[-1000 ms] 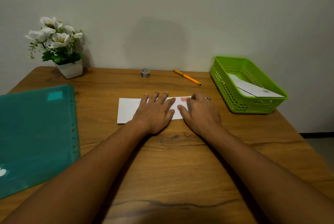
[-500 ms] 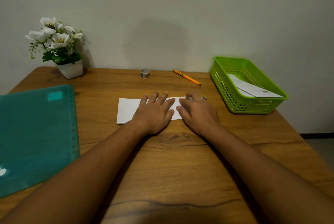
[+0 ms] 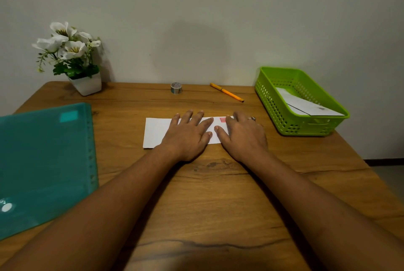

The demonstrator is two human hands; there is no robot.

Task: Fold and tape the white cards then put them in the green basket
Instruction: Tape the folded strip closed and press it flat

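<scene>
- Flat and palm down, left grip (image 3: 188, 137): fingers straight and slightly spread, pressing on the middle of a long folded white paper card (image 3: 156, 132).
- Palm down too, right grip (image 3: 244, 137), on the right end of the same card: fingers laid forward, pinching nothing, thumb stretched leftward close to the left thumb, silver ring (image 3: 251, 118) on 1 finger.
- Between the 2 grips, at the card's far edge: small pink piece of tape (image 3: 223, 120), just left of the right index finger.
- Card lying flat on the brown wooden desk (image 3: 207, 205), long side across, left end uncovered.
- Beyond the card, near the wall: small grey roll of tape (image 3: 176, 88), then to its right a slim orange pen (image 3: 227, 95) lying at a slant.
- Right of the right grip, apart from the card: bright green perforated plastic basket (image 3: 275, 109), with overlapping folded white cards (image 3: 306, 104) inside, tilted against its right side.
- At the left: translucent teal plastic folder (image 3: 43, 161), flat on the desk, partly out of frame.
- Far left corner: white pot of white flowers (image 3: 86, 84) with green leaves, by the wall.
</scene>
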